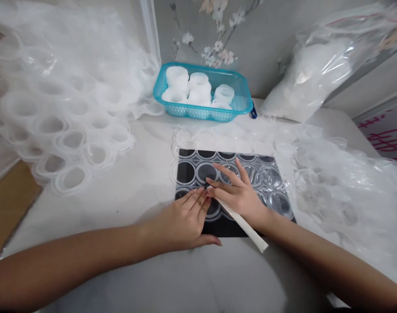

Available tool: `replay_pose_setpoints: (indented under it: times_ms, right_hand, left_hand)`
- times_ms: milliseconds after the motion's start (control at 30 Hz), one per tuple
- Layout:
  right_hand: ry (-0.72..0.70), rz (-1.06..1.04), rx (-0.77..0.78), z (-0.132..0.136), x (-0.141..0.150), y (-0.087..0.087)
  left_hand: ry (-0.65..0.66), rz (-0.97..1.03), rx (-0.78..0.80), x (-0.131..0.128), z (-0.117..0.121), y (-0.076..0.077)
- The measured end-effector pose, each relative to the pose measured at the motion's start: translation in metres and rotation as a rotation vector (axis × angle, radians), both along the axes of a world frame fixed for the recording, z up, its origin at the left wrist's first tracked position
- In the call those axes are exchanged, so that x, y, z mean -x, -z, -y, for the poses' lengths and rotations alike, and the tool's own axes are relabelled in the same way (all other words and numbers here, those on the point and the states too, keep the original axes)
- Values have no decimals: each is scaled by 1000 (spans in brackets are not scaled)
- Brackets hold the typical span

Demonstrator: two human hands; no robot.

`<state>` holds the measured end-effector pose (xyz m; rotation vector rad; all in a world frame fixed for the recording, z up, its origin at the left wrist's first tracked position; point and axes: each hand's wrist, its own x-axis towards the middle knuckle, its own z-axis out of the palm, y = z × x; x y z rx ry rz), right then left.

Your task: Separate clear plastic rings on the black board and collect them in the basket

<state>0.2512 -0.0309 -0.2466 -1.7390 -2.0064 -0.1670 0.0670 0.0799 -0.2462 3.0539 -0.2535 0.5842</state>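
A sheet of clear plastic with rows of white rings (272,177) lies over a black mat (224,229) on the table. My left hand (188,217) rests flat on the mat's lower left part, fingers stretched out and thumb apart. Its fingertips meet those of my right hand (239,193) near the middle rings. Between the thumb and fingers of my right hand is a slim off-white stick (244,226), slanting down to the right. Its tip is hard to make out under the fingertips. The other right fingers spread over the rings.
A blue basket (203,114) with stacks of white rings (198,84) stands at the back. Ring sheets (71,139) pile up on the left, and more clear sheets (345,195) lie on the right. A full plastic bag (309,78) leans at the back right.
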Motion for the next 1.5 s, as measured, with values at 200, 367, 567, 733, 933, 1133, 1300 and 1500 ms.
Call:
replay_pose_setpoints:
  times_ms: [200,367,567,733,933,1133,1300,1500]
  right_hand:
    - [635,-583,-392,-24,-53,-21]
    - [630,-627,-96,17,-41,-21]
    - [483,-777,10,35,-16,-3]
    - [468,-739,1,31,-19,1]
    - [427,-596,-22,33,-13,0]
    - [421,-620,-4,37,-11,1]
    - [441,-718,-22,36,-15,2]
    - [452,-774,-49,34,-12,2]
  left_hand:
    - [10,-46,31,2,-3,-3]
    - [85,-65,117,-9,-10,-8]
    - [184,-271,164,-21,-14,-7]
    - [179,-283,157,-21,-14,-5]
    - [177,-293,152,-21,-15,-5]
    - [184,-305,164,-21,-15,-5]
    - [170,-309,134,-19,-13,-6]
    - [158,-316,117,-18,-12,-7]
